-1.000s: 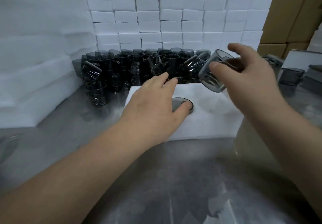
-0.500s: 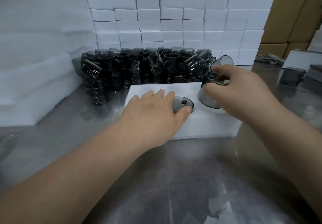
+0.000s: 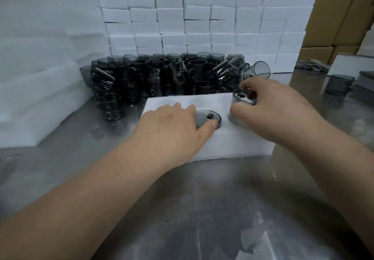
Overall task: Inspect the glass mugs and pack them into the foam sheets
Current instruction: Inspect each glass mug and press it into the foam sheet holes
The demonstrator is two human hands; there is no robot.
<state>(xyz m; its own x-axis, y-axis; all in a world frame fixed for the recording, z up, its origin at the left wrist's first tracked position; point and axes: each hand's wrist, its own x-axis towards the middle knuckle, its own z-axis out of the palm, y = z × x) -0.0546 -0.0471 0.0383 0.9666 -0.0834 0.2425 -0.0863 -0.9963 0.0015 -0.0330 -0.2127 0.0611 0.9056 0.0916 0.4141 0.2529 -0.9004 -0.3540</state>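
I see a scuffed steel surface (image 3: 202,209) filling the foreground, catching soft, cloudy reflections. Behind it, white blocks (image 3: 202,17) stack in neat rows like a wall. At far right, brown cardboard cartons (image 3: 340,17) pile high, with a crumpled grey cloth (image 3: 309,64) lying on the surface below them.

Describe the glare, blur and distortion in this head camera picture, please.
Head view: soft glare on the steel table; wide-angle distortion bends the foam block wall; the mug pile is dark; left hand, right hand and its held mug look sharp.
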